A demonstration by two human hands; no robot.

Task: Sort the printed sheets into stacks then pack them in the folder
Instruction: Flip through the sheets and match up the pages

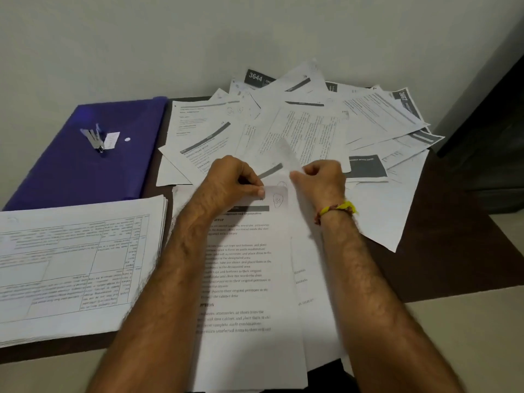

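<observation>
Left hand [235, 178]: thumb & fingers pinch top edge of front sheet [249, 279], near its top right corner. Sheet lies portrait, long axis running from person toward wall, text upright to person, near end overhanging tabletop [442, 265].
Right hand [320, 177]: fingers curled, pinching blurred sheet [286, 154] lifted above the pile.
Loose sheets [326, 120]: fanned at back, mixed angles.
Stack [76, 268]: front left, landscape.
Folder [71, 171]: purple, back left, stapler [95, 139] on top.
</observation>
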